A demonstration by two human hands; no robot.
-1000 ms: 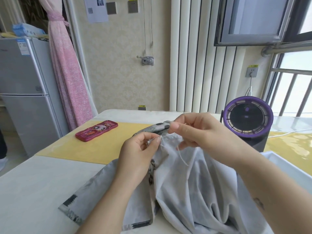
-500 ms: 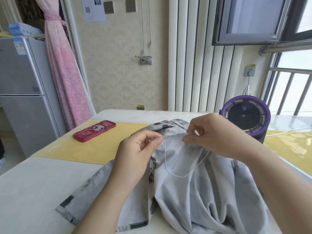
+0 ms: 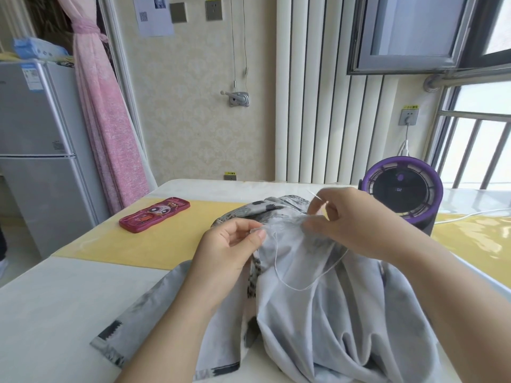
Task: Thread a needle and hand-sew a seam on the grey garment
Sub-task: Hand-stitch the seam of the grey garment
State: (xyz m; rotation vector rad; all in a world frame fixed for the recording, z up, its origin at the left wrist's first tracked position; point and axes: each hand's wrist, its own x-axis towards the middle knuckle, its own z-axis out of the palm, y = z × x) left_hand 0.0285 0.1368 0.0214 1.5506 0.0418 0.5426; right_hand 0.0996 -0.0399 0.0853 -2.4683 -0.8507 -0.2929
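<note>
The soft grey garment [image 3: 318, 327] with dark printed patches lies bunched on the white table [image 3: 55, 299], its top fold raised between both hands. The left hand [image 3: 229, 250] pinches the fold between thumb and forefinger. Just beside it, the right hand [image 3: 351, 222] pinches a thin silver needle [image 3: 315, 195] at the cloth's edge. A white thread [image 3: 293, 286] sags in a loop between them. A flat red case [image 3: 154, 214] lies closed on the yellow mat [image 3: 171, 239].
</note>
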